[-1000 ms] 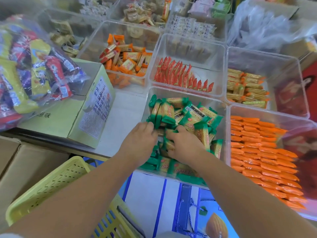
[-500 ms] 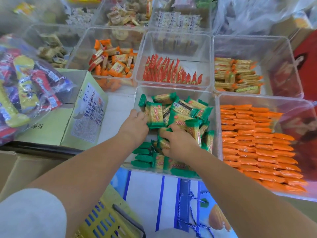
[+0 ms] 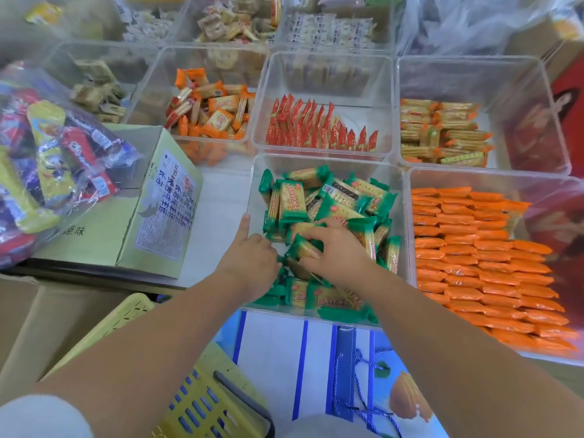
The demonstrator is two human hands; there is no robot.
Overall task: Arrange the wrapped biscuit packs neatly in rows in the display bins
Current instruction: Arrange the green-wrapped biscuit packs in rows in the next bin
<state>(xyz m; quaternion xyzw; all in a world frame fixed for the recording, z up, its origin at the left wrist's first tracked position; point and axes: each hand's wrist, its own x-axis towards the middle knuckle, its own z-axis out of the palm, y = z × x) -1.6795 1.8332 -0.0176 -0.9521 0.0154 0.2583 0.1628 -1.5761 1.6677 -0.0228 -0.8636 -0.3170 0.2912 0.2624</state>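
A clear bin (image 3: 319, 161) in front of me holds a loose heap of green-wrapped biscuit packs (image 3: 341, 200). Several lie flat in a row along its near wall. My left hand (image 3: 249, 260) is at the bin's left wall, thumb pointing up along the rim. Its fingers curl down among the packs and their tips are hidden. My right hand (image 3: 338, 251) reaches in from the right, its fingers curled round one green pack (image 3: 301, 248) in the middle of the heap.
Orange packs (image 3: 480, 257) lie in neat rows in the bin to the right. Behind are bins of red packs (image 3: 316, 128), yellow-orange packs (image 3: 442, 131) and mixed orange packs (image 3: 211, 105). A carton (image 3: 151, 216) and snack bag (image 3: 47, 159) stand left, a yellow basket (image 3: 202, 403) below.
My left hand has drawn back from the upright packs at the far left to the near-left wall. My right hand has shifted onto a single pack in the middle.
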